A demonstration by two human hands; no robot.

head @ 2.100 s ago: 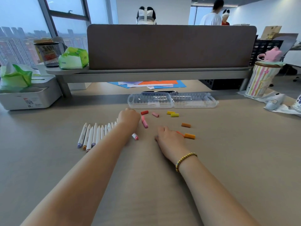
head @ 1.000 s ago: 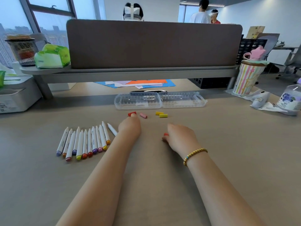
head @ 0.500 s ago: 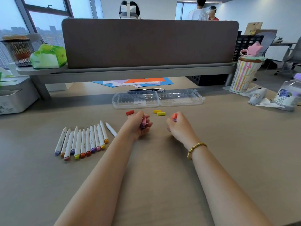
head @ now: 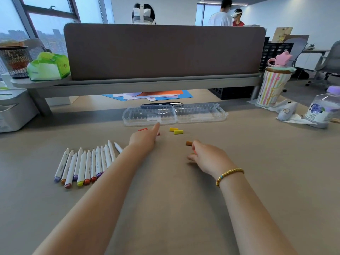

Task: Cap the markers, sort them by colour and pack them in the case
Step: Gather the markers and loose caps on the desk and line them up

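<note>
Your forearms are bare, no sleeves showing, and on your right wrist sits a gold bead bracelet [head: 229, 175] with one blue bead.

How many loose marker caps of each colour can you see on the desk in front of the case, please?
Yellow caps: 2
Red cap: 1
Orange-brown cap: 1
Pink piece beside the left hand: 1, mostly hidden, possibly not a cap
Total: 4 certain, 5 at most

— What sits on the shelf [head: 128, 83] at left?
— A mesh pot [head: 15, 61] and a green tissue pack [head: 48, 66].
— And at right?
— A striped cup [head: 272, 87], a clear jar [head: 322, 109].
</note>
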